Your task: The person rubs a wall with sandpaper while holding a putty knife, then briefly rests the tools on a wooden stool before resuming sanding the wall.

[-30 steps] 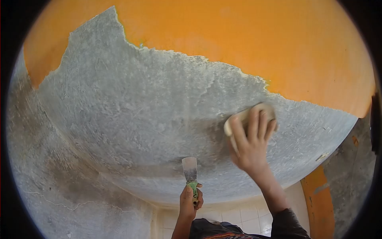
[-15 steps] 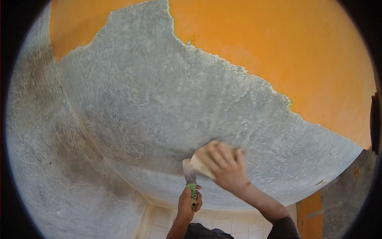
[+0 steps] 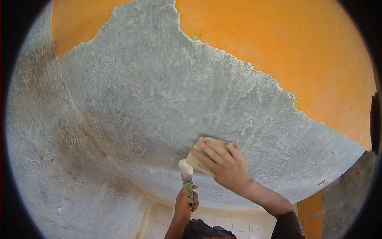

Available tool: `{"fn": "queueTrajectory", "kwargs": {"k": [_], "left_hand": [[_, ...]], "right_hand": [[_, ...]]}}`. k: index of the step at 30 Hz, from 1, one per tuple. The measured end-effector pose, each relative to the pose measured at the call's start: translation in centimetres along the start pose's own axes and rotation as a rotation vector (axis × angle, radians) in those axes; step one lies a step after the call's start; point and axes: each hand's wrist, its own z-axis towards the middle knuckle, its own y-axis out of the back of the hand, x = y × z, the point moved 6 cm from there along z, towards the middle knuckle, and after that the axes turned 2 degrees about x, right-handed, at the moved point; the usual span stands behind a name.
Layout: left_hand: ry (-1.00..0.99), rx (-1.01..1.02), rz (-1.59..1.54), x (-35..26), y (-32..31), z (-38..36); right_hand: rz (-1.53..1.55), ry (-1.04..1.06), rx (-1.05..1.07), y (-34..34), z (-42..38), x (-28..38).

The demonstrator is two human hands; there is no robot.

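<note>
My left hand (image 3: 184,202) is wrapped round the green handle of a putty knife (image 3: 187,175), its metal blade pointing up close to the wall. With fingers bent over its top edge, my right hand (image 3: 229,165) presses a folded sheet of sandpaper (image 3: 200,162) against the bare grey wall (image 3: 159,91). The pale back of the sheet carries printed marks that look like a grit number. The sandpaper lies just right of the knife blade. Its rubbing face is hidden against the wall.
Orange paint (image 3: 270,36) with a ragged edge covers the upper wall. A stained grey wall (image 3: 67,155) with a thin crack meets it at a corner on the left. White floor tiles (image 3: 223,222) lie below. A dark object (image 3: 375,123) sits at the right edge.
My right hand has shifted slightly with the sandpaper and looks less blurred. The putty knife has moved a little left. The whole view has shifted slightly.
</note>
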Motion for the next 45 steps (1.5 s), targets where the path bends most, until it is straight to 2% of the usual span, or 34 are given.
{"fn": "queueTrajectory", "kwargs": {"k": [1, 3, 4, 7, 9, 11, 12, 16, 18, 19, 21, 24, 25, 29, 31, 32, 34, 35, 37, 41, 43, 44, 45], "left_hand": [[-0.001, 0.009, -0.013, 0.1, 0.0, 0.1], [0.013, 0.022, -0.022, 0.5, 0.2, 0.2], [0.000, 0.030, -0.031, 0.7, 0.4, 0.3], [-0.021, 0.021, -0.046, 0.7, 0.6, 0.2], [-0.021, 0.010, -0.046, 0.6, 1.1, 0.1], [-0.041, -0.077, -0.058, 0.5, 2.7, 0.1], [-0.045, -0.131, -0.085, 0.4, 3.6, 0.0], [-0.045, -0.128, 0.039, -0.7, 4.6, -0.1], [-0.023, -0.079, 0.092, -0.7, 4.2, 0.1], [-0.011, -0.030, 0.131, -0.6, 3.9, 0.0], [0.016, 0.000, 0.130, 0.6, 3.4, 0.1], [0.020, 0.074, 0.121, 2.2, 1.7, 0.6], [0.017, 0.103, 0.123, 2.6, 1.3, 0.4], [0.104, 0.168, 0.201, 4.2, -0.6, 0.2], [0.097, 0.154, 0.302, 4.2, -1.8, 0.2], [0.096, 0.175, 0.324, 4.4, -2.2, 0.3], [0.100, 0.203, 0.355, 4.7, -2.6, 0.6], [0.095, 0.227, 0.354, 4.9, -2.9, 0.7], [0.092, 0.272, 0.352, 5.4, -3.7, 1.2], [0.091, 0.301, 0.337, 6.3, -4.6, 1.6], [0.115, 0.301, 0.329, 6.8, -4.8, 1.2], [0.124, 0.312, 0.336, 7.1, -5.0, 1.2], [0.132, 0.324, 0.346, 7.2, -5.3, 1.2]], "right_hand": [[0.002, 0.000, 0.003, 1.5, 0.7, -0.6], [0.031, -0.163, -0.053, 3.8, 1.5, -2.4], [0.029, -0.170, -0.048, 3.5, 1.5, -2.1], [-0.012, -0.182, 0.027, -0.3, 0.2, 0.2], [0.098, -0.053, 0.090, -4.9, -2.6, 3.9], [0.191, -0.076, 0.106, -8.1, -5.2, 5.4], [0.278, -0.084, 0.112, -7.9, -5.4, 5.3], [0.252, -0.166, 0.074, -4.7, -4.6, 2.9], [0.268, -0.400, -0.071, -2.0, -4.7, -0.3], [0.274, -0.416, -0.062, -2.6, -5.3, 0.1], [0.223, -0.626, -0.111, -4.9, -7.7, 0.9], [0.296, -0.673, -0.003, -12.7, -13.7, 6.3], [0.320, -0.678, 0.058, -13.4, -14.7, 6.9], [0.358, -0.739, -0.038, -11.1, -15.3, 3.2], [0.265, -0.931, -0.242, -7.5, -15.0, -1.5], [0.262, -0.951, -0.243, -7.8, -15.4, -2.1], [0.172, -0.963, -0.384, -8.2, -16.5, -2.6], [0.166, -0.979, -0.383, -10.0, -17.6, -1.2], [0.320, -0.945, -0.214, -15.5, -20.2, 3.2], [0.433, -0.935, -0.151, -16.0, -22.3, 3.4], [0.279, -1.034, -0.288, -10.4, -20.9, -2.3], [0.275, -1.039, -0.284, -9.2, -20.3, -4.5], [0.187, -1.054, -0.426, -7.2, -20.0, -6.5]]}}
